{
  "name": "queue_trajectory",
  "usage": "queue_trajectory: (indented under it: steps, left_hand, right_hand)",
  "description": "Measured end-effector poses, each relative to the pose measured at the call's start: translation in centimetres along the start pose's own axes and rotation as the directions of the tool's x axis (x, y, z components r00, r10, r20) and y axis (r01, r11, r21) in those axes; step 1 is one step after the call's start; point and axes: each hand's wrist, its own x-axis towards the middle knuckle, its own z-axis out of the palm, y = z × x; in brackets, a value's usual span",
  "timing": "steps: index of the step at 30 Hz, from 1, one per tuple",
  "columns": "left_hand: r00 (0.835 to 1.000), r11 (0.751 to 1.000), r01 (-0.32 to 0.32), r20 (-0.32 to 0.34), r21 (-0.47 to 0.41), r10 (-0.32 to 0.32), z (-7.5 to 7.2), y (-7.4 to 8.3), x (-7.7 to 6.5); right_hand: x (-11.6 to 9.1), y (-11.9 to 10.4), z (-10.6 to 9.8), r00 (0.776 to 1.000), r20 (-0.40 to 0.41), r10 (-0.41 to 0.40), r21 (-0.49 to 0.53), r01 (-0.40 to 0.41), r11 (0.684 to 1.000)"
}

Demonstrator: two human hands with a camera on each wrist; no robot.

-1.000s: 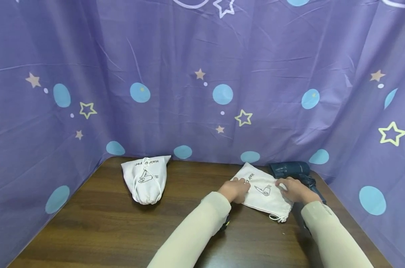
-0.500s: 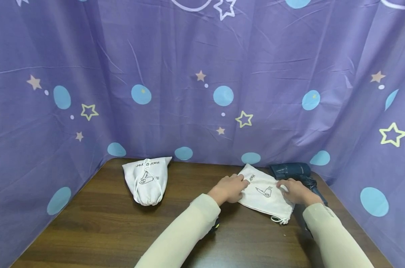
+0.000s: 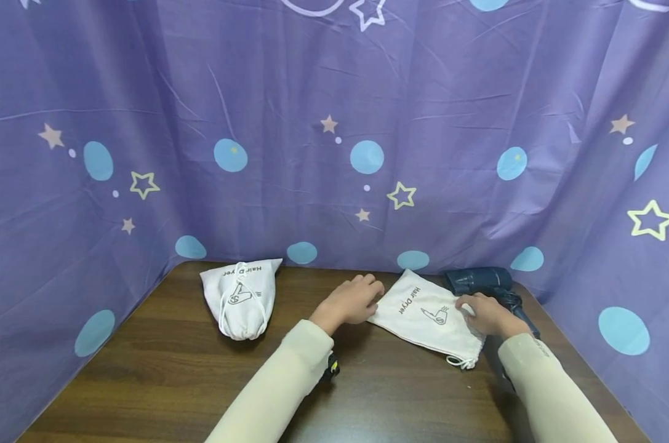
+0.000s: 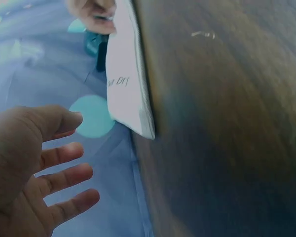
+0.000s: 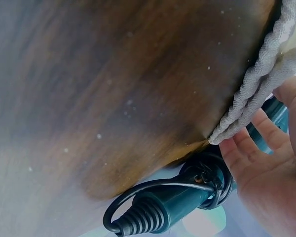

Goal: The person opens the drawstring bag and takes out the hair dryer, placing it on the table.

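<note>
A white drawstring pouch (image 3: pixel 417 314), printed "Hair Dryer" with a dryer drawing, lies flat at the right of the table. My left hand (image 3: pixel 352 299) is beside its left end; in the left wrist view its fingers are spread, apart from the pouch and holding nothing. My right hand (image 3: pixel 486 315) touches the pouch near its drawstring end. The right wrist view shows its fingers fairly straight against the pouch's ribbed edge (image 5: pixel 251 94). Behind that hand lies a dark teal hair dryer (image 3: pixel 478 280), its black cord (image 5: pixel 153 183) bundled around the handle.
A second white drawstring pouch (image 3: pixel 242 301), rounded and full-looking, stands at the back left. The brown wooden table (image 3: pixel 162 375) ends against a purple patterned curtain (image 3: pixel 306 203) at the back and sides.
My left hand has come off the pouch and moved left, uncovering the printed words. The right hand has stayed at the pouch. Pouch and dryer have hardly moved.
</note>
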Motion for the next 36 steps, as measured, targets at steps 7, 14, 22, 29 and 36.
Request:
queue_trajectory:
  steps: [7, 14, 22, 29, 36]
  left_hand:
    - [0.998, 0.993, 0.045, -0.046, -0.111, -0.05, -0.5, -2.1, -1.7]
    - [0.992, 0.979, 0.077, -0.088, -0.191, -0.095, -0.7, -4.1, -3.2]
    - [0.98, 0.959, 0.125, -0.12, -0.256, -0.16, -0.7, -5.9, -4.6]
    - [0.959, 0.929, 0.156, -0.175, -0.337, -0.224, -1.2, -7.3, -5.9]
    - [0.943, 0.896, 0.181, -0.186, -0.405, -0.275, -2.1, -8.5, -7.3]
  right_hand:
    - [0.2, 0.0, 0.0, 1.0, 0.013, 0.019, -0.004, -0.019, 1.0]
    - [0.2, 0.0, 0.1, 0.999, 0.025, 0.036, -0.001, -0.036, 0.999]
    - [0.2, -0.4, -0.2, 0.999, 0.028, 0.041, -0.002, -0.041, 0.999]
    - [0.3, -0.4, 0.0, 0.998, 0.027, 0.055, 0.006, -0.055, 0.998]
    - [0.4, -0.1, 0.3, 0.998, 0.022, 0.057, -0.006, -0.056, 0.998]
